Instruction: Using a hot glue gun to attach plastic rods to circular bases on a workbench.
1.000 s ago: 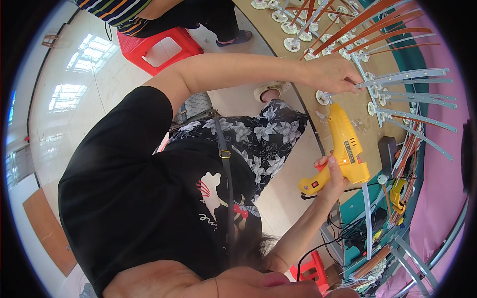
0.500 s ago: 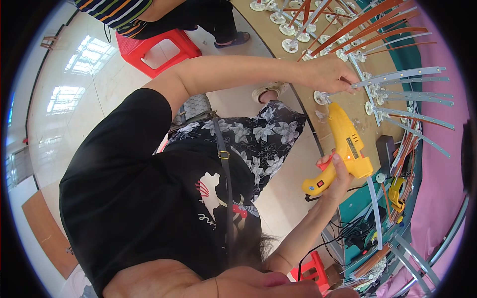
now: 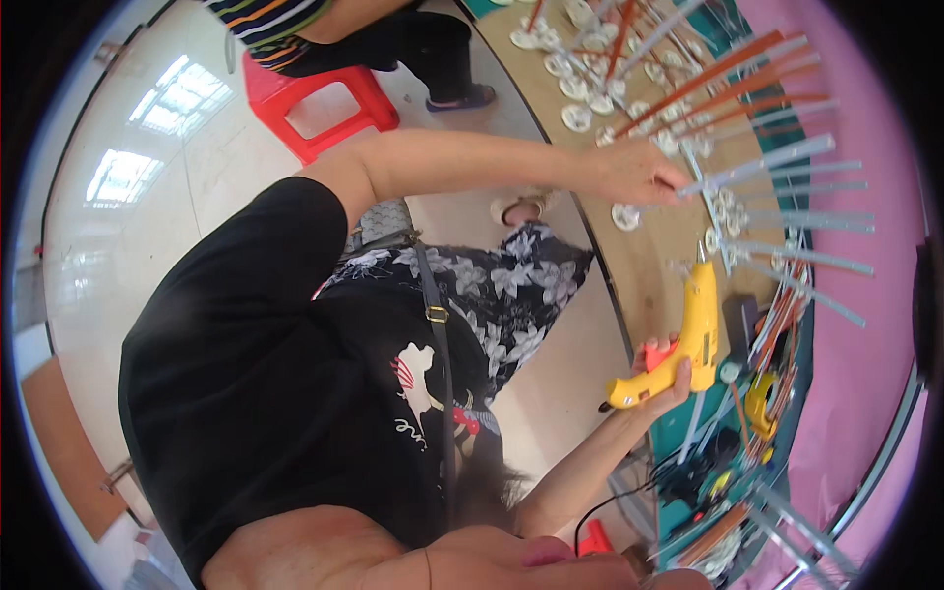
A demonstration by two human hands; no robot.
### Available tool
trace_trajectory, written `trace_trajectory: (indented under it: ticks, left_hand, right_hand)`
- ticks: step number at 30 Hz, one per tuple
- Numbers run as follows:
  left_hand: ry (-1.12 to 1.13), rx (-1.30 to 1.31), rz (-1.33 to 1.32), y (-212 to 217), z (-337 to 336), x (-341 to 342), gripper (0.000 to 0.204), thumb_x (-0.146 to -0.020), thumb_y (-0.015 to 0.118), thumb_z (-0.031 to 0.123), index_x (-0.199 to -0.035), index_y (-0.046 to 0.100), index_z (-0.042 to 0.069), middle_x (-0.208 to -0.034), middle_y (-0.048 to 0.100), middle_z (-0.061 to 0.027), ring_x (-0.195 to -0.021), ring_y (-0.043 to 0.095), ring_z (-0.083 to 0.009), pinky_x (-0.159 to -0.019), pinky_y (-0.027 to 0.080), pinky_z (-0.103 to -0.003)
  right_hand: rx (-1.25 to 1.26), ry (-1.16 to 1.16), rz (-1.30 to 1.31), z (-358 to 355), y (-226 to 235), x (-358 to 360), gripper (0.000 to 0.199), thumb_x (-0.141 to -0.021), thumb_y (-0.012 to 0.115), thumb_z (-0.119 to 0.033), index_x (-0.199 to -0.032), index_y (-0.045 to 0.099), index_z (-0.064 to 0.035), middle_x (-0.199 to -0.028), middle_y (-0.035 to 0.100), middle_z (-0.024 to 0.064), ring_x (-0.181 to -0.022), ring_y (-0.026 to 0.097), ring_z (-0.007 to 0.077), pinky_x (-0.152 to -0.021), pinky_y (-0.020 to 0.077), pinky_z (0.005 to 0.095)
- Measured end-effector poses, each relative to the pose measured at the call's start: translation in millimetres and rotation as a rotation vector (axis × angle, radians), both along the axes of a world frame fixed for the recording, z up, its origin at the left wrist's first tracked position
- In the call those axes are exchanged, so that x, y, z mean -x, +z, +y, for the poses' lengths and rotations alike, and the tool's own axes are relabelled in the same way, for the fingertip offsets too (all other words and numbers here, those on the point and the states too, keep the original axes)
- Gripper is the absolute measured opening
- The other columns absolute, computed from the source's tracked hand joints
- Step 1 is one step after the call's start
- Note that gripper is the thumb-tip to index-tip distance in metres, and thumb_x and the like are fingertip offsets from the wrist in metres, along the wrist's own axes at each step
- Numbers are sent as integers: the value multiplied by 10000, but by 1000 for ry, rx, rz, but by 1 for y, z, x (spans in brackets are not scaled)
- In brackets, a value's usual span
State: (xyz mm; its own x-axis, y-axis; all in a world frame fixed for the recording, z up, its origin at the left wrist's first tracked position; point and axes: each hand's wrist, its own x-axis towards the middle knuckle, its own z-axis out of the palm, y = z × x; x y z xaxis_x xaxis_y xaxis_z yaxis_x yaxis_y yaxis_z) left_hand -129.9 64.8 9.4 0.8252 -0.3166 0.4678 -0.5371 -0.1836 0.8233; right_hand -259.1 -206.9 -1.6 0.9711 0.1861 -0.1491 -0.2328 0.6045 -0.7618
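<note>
My left hand is closed in a pinch on a thin grey strip that points right over the table. Just below that hand is a white round disc; whether it is joined to the held strip I cannot tell. Wrapped round the handle of a yellow glue gun is my right hand, with fingers by the red trigger. The gun's nozzle points up the picture, close to a long pale rail. A whitish glue stick sticks out of its back end.
Many orange-brown strips and grey strips stand out over the far side of the brown tabletop, among white discs. A yellow ring-shaped tool and black cables lie lower right. Another person is near a red stool.
The glue gun has turned more upright, its nozzle shifting right, away from the white disc toward the rail. My left hand keeps the strip and has moved slightly left and down. The view has shifted a little.
</note>
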Motion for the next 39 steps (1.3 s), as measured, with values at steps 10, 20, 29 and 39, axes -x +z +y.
trace_trajectory:
  ticks: [10, 20, 29, 39]
  left_hand:
    - [-14, -286, -36, -53, -3, -3, 454, -647, 711, 213, -1058, 584, 68, -919, 603, -137, -828, 565, -269, -699, 438, -360]
    - [-74, -378, -17, -59, -2, 0, 464, -592, 709, 174, -1018, 569, 56, -876, 596, -151, -847, 558, -307, -738, 438, -382]
    - [31, -119, 85, -61, 32, 33, 352, -613, 715, 250, -881, 594, 57, -727, 609, -83, -627, 588, -176, -564, 456, -276]
    - [623, -263, 183, -50, 190, 48, 444, -622, 693, 342, -962, 613, 67, -782, 627, -113, -678, 609, -202, -637, 473, -284]
  right_hand:
    - [-64, -15, 61, -5, -26, -4, 381, -798, 506, -265, -1040, 434, 20, -852, 510, 116, -822, 504, 245, -711, 468, 343]
    - [-97, 37, 7, -7, -31, -5, 374, -811, 505, -265, -1045, 432, 17, -858, 506, 111, -837, 506, 232, -718, 471, 330]
    - [-29, 6, -23, 0, -25, -1, 364, -807, 514, -271, -1027, 435, 9, -879, 498, 96, -814, 507, 217, -692, 463, 322]
    - [-114, 39, -8, -2, -25, -1, 342, -834, 524, -231, -1047, 419, 14, -879, 500, 110, -826, 522, 223, -712, 507, 327]
